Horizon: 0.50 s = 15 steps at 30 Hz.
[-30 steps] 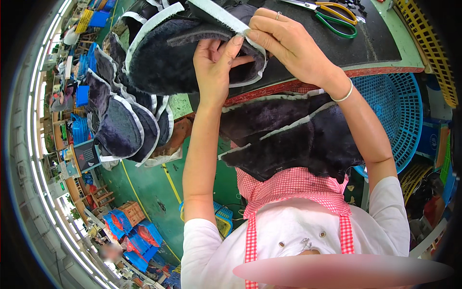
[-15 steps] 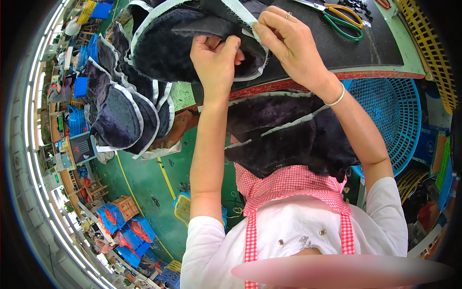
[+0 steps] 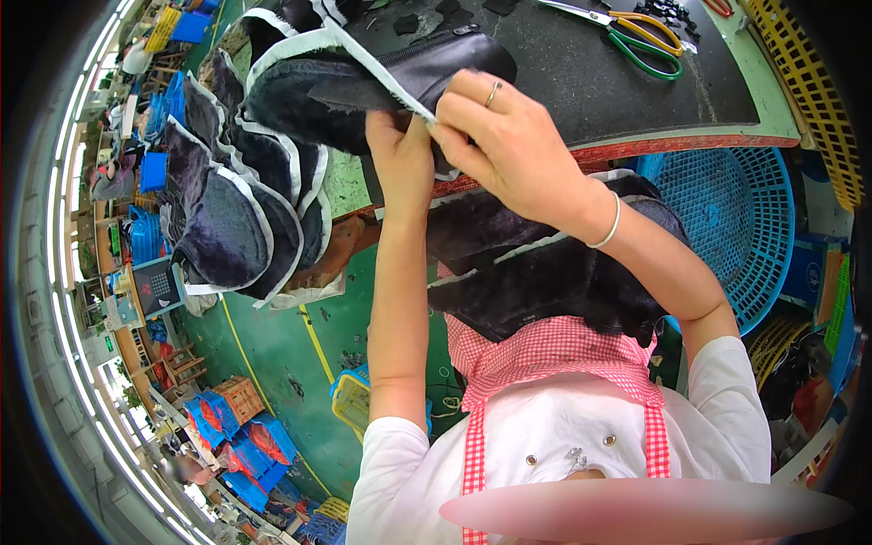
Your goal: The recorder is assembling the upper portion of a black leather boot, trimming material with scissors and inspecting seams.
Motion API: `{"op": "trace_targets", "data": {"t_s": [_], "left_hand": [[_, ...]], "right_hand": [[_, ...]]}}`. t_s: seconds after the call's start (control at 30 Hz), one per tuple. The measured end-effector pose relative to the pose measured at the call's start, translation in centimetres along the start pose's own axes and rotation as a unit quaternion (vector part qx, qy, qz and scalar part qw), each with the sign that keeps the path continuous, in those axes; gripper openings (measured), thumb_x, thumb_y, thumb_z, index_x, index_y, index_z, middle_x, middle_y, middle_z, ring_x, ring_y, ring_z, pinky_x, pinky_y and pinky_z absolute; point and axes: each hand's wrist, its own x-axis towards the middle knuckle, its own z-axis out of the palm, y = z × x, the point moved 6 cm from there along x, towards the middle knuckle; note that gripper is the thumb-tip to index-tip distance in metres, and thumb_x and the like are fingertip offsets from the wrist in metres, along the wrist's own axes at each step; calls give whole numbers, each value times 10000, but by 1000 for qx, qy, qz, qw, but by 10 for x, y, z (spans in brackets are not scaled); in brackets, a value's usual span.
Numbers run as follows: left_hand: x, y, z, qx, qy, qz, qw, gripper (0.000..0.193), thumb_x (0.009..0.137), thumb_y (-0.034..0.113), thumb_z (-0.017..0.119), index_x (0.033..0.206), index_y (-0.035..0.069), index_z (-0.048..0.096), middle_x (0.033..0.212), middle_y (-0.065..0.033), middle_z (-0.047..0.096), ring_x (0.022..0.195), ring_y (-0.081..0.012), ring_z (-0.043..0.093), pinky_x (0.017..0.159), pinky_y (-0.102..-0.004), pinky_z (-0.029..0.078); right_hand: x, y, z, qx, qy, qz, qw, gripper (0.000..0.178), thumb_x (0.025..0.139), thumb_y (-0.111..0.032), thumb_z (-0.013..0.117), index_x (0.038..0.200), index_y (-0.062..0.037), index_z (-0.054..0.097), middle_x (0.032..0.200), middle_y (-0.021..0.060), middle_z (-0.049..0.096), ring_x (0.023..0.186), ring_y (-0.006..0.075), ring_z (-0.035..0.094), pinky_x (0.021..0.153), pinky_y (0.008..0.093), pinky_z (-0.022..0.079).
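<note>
A black boot upper (image 3: 295, 102) with dark fur lining and white edging lies across the table's near edge; its leather side carries a zip (image 3: 434, 41). My left hand (image 3: 401, 163) is closed on its lower edge, with the fingertips hidden in the folds. My right hand (image 3: 513, 150) pinches the end of the white edging (image 3: 391, 86) just right of the left hand, drawing that edge taut. More fur-lined pieces (image 3: 222, 227) with white edges hang in a pile to the left. Others (image 3: 554, 282) rest over my lap on a red checked apron (image 3: 509, 359).
Scissors (image 3: 640, 50) with yellow and green handles lie on the black table mat (image 3: 581, 100), near small black bits (image 3: 668, 14). A blue basket (image 3: 745, 218) stands at the right, below the red table edge (image 3: 672, 143). Yellow mesh (image 3: 813, 100) rises beyond it.
My right hand has moved left and toward me with the white edging. The boot upper's opening has folded over, and its zipped leather side now shows. My left hand has shifted slightly nearer.
</note>
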Motion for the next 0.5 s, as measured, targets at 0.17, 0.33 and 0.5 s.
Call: {"op": "trace_targets", "data": {"t_s": [0.17,0.33,0.5], "left_hand": [[8,-2,-12,230,37,75,970,120,803,49,621,909,-8,618,899,-17,636,779,-119,583,702,-274,486],[9,7,-5,27,48,11,998,112,739,31,687,765,-32,598,829,-19,610,719,-87,516,620,-250,426],[2,23,-16,294,118,170,933,251,704,21,752,755,43,507,776,-24,493,693,-162,472,636,-291,396]], "right_hand": [[-8,-4,1,8,6,-19,1000,114,804,-92,626,808,-49,520,821,65,495,794,251,564,657,356,502],[-8,-1,-2,19,15,-12,1000,116,807,-91,627,806,-47,520,820,75,494,781,265,556,649,364,494],[-7,13,-14,88,46,22,995,116,827,-65,622,811,-24,514,791,111,485,740,300,536,620,368,441]]}}
